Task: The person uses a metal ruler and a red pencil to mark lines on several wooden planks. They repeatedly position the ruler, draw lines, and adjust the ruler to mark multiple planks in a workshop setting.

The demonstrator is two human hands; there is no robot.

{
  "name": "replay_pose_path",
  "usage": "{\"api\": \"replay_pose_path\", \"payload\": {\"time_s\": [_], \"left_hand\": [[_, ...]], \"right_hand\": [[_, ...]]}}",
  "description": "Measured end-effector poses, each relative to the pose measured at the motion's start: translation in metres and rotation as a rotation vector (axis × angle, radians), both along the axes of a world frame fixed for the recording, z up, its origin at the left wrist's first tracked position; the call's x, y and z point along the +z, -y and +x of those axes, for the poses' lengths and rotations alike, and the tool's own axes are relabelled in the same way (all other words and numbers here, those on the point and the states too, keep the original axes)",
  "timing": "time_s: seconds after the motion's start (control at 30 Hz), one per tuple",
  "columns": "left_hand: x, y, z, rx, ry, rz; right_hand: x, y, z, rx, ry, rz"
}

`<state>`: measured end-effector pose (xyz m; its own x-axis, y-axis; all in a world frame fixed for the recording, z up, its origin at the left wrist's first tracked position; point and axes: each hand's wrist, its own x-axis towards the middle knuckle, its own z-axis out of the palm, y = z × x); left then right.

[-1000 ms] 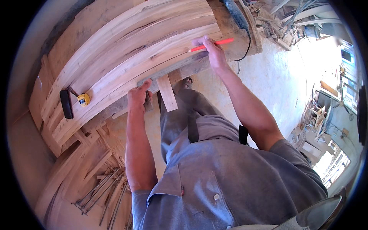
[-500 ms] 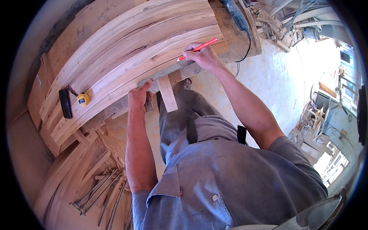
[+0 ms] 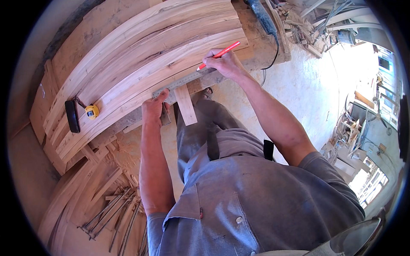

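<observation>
My left hand (image 3: pixel 152 107) is closed around the end of a try square (image 3: pixel 184 80), thumb on top. The square's metal blade lies along the near edge of several joined pale wooden boards (image 3: pixel 145 68). Part of its stock shows below the hand. Pinched in my right hand (image 3: pixel 225 66) is a red pencil (image 3: pixel 226 50), tilted, its tip down at the wood just beyond the blade; whether it touches cannot be made out. A short wooden strip (image 3: pixel 186 106) sticks out from under the blade toward my legs.
At the left end of the boards sit a yellow tape measure (image 3: pixel 92 111) and a dark oblong block (image 3: pixel 72 116). A blue corded power tool (image 3: pixel 262 18) lies at the far right of the bench. Metal clamps (image 3: pixel 106 211) stand lower left; wood scraps (image 3: pixel 299 32) are piled upper right.
</observation>
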<state>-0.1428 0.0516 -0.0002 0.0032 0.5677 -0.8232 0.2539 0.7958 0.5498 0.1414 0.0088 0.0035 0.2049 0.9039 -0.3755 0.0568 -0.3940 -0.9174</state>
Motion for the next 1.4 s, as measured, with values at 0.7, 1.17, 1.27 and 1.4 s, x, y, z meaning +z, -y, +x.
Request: {"api": "replay_pose_path", "payload": {"time_s": [0.7, 1.17, 1.27, 1.4], "left_hand": [[-0.001, -0.001, 0.000, -0.021, -0.026, -0.031], [0.000, -0.002, 0.001, -0.028, -0.025, -0.040], [0.000, -0.001, 0.000, -0.037, -0.031, -0.022], [0.003, -0.001, 0.002, -0.038, -0.024, -0.029]], "right_hand": [[-0.010, 0.002, 0.003, 0.051, 0.117, -0.038], [-0.025, 0.004, 0.006, 0.028, 0.074, 0.001], [-0.013, 0.002, 0.005, -0.002, 0.026, 0.008], [-0.011, 0.002, 0.006, -0.039, -0.006, 0.013]]}}
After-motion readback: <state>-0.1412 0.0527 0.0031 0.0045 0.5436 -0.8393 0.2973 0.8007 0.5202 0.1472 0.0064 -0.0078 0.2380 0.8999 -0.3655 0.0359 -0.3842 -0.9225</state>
